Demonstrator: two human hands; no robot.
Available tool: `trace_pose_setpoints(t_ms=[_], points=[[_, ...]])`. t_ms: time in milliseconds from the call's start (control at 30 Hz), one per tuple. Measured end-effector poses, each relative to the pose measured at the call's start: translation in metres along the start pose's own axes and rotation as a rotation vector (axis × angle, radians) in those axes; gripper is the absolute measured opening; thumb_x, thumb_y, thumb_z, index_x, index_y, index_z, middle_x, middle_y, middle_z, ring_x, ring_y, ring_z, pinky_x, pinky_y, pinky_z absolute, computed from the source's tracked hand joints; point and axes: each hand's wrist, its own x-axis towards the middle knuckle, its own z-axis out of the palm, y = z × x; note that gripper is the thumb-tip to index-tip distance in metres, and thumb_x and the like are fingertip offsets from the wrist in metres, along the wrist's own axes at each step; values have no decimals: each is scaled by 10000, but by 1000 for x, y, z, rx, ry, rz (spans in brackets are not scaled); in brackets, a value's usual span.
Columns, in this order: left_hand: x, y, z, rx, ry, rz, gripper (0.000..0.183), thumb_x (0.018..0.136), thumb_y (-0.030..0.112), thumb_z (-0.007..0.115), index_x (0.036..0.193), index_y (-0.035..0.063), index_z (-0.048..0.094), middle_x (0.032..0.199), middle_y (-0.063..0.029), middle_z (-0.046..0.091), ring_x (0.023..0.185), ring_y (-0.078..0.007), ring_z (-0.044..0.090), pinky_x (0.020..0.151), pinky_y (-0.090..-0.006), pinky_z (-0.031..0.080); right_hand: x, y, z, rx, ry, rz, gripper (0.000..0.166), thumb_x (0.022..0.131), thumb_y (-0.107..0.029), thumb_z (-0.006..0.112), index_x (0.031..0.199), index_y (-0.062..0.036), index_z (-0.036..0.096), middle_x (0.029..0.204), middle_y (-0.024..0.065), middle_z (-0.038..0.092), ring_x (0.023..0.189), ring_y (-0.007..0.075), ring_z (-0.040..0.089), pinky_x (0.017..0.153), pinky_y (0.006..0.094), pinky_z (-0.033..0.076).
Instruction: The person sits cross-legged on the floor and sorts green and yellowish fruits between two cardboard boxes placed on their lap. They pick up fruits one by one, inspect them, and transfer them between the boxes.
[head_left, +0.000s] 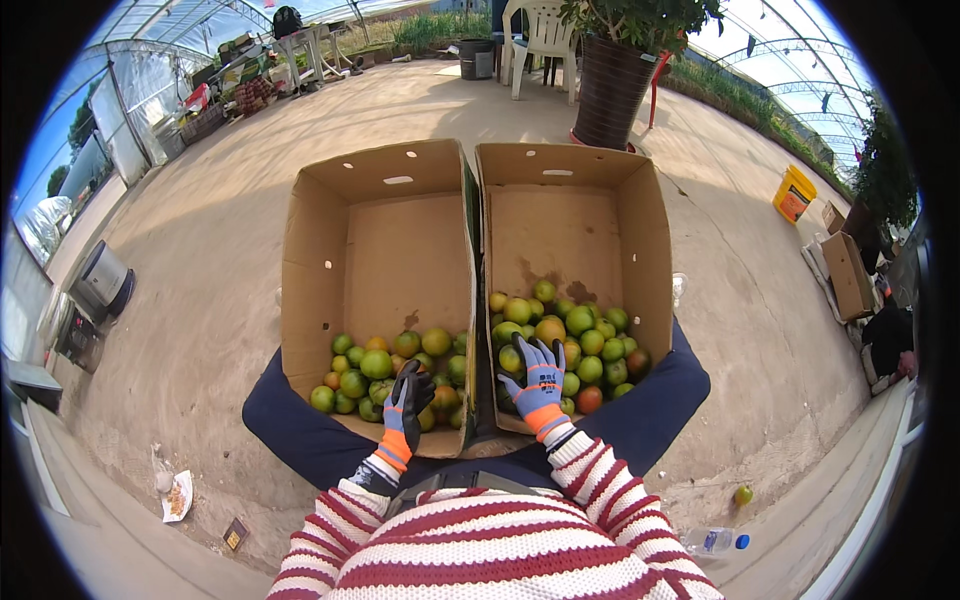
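Two open cardboard boxes stand side by side between my legs. The left cardboard box (315, 285) and the right cardboard box (649, 262) both hold green and reddish tomatoes at their near ends. My left hand (409, 409), in a blue and orange glove with black palm, is over the near right part of the left box, beside green tomatoes (376, 364); whether it holds one cannot be told. My right hand (540, 379), gloved alike, lies back upward on the tomatoes in the right box, fingers somewhat spread, near an orange-tinged tomato (550, 330). What lies under its palm is hidden.
Beyond the right box stands a large potted plant (615, 90) beside a white plastic chair (544, 45). A yellow bucket (795, 195) is at the right. Near my right side lie a plastic bottle (712, 540) and a loose tomato (742, 495) on the concrete floor.
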Motion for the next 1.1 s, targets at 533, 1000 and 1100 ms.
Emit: trace_pose_setpoints(t_ms=[533,1000,1100], points=[[-25,57,32,281,-378,-103,429,950,324,476,1314,99,438,1167,-40,522,983,-172,557,788,-301,491,11,-73,-42,171,-231,-534,708,750,-468,627,1307,-72,439,1315,134,454,1285,295,354,1099,523,164],[42,19,-46,-446,52,-212,577,866,508,546,1296,147,410,1200,-129,534,1007,-304,572,853,-425,482,2,39,4,-288,-140,287,676,780,-378,612,1368,-140,380,1387,144,382,1264,315,359,1077,472,198],[23,4,-35,-96,74,-192,592,877,478,551,1297,100,372,1197,-119,517,953,-250,573,827,-374,477,8,30,-4,-358,-140,312,694,776,-363,614,1383,-147,356,1403,153,356,1262,329,358,1074,479,201]])
